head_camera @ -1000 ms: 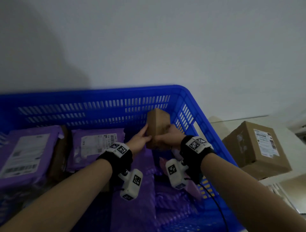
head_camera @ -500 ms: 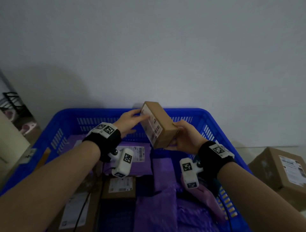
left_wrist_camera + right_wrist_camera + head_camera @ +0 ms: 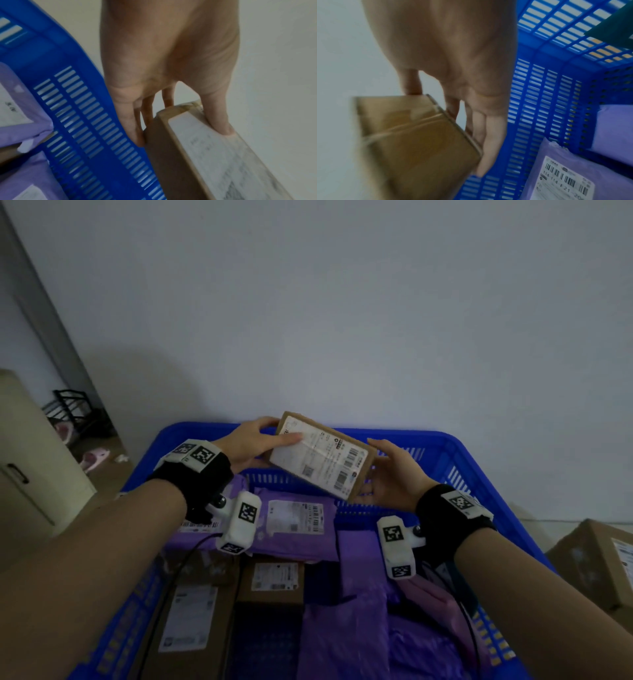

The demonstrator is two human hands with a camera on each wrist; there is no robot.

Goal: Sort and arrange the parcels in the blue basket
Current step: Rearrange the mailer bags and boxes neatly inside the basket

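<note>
Tilting its label further up than before, the cardboard box (image 3: 320,455) hangs over the blue basket's (image 3: 479,474) far rim, left hand (image 3: 251,441) and right hand (image 3: 397,474) clamped on its ends; bare wall beyond.

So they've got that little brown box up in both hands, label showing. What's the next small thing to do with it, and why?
Probably lower the box into the dark gap beside the small carton in the basket. The left hand and right hand hold it above the far rim, label up, and the cartons lie label-up too.
</note>
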